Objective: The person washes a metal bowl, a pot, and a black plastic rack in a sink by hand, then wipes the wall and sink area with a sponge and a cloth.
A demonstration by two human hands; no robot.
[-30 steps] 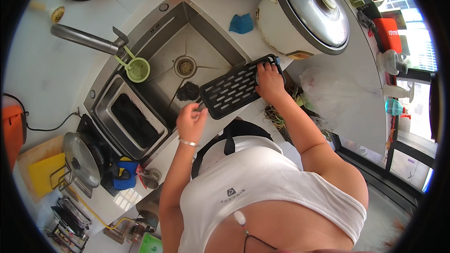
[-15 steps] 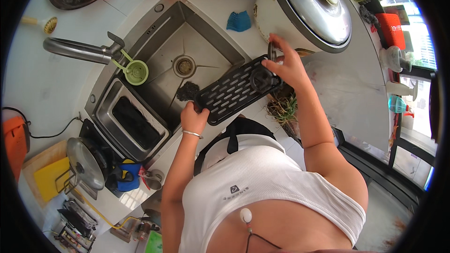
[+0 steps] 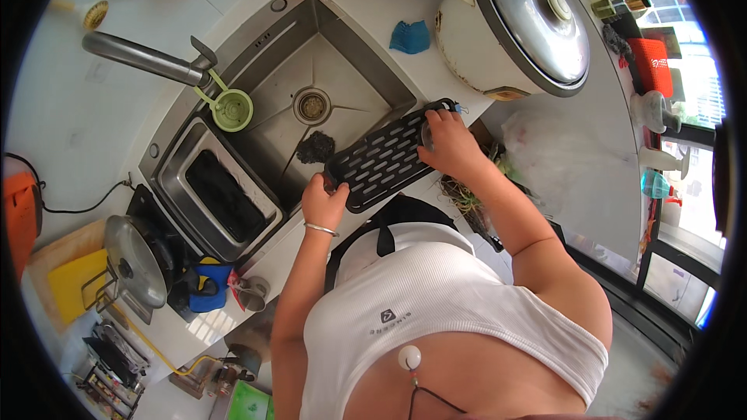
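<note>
A black slotted rack (image 3: 375, 162) slants over the near right rim of the sink (image 3: 268, 101). My left hand (image 3: 322, 201) is closed on its near left corner. My right hand (image 3: 453, 142) lies over the rack's far right end, fingers bent around a small round dark piece (image 3: 426, 137) that it mostly hides. A dark mesh scouring pad (image 3: 315, 148) lies on the sink floor, just left of the rack. Beyond it is the drain (image 3: 312, 106).
A steel basin (image 3: 175, 179) stands in the sink's left part, beside a green strainer cup (image 3: 232, 110) hanging at the faucet (image 3: 140, 57). A blue cloth (image 3: 411, 36) and a large white cooker (image 3: 467, 43) occupy the far right counter. Plants (image 3: 464, 196) stand near my right forearm.
My right hand has shifted left and down, now covering the round dark piece on the rack. My left hand keeps its hold on the corner. The view has shifted slightly.
</note>
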